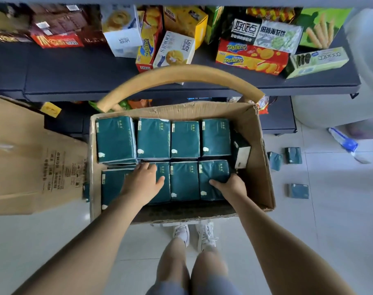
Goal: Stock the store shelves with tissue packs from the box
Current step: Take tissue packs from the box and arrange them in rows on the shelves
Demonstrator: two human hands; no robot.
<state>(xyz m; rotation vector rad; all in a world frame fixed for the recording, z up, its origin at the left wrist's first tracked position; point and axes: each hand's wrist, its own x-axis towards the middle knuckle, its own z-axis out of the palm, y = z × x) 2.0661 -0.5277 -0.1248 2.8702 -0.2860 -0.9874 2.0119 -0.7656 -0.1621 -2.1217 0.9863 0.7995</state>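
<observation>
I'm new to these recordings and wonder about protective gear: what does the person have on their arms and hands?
Nothing visible. Both forearms are bare with no sleeves in view, and the left hand and right hand have no gloves, watch, bracelet or rings that I can see.

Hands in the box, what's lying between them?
In the head view, one dark green middle tissue pack lies flat between the left hand and the right hand, which grips the end tissue pack.
</observation>
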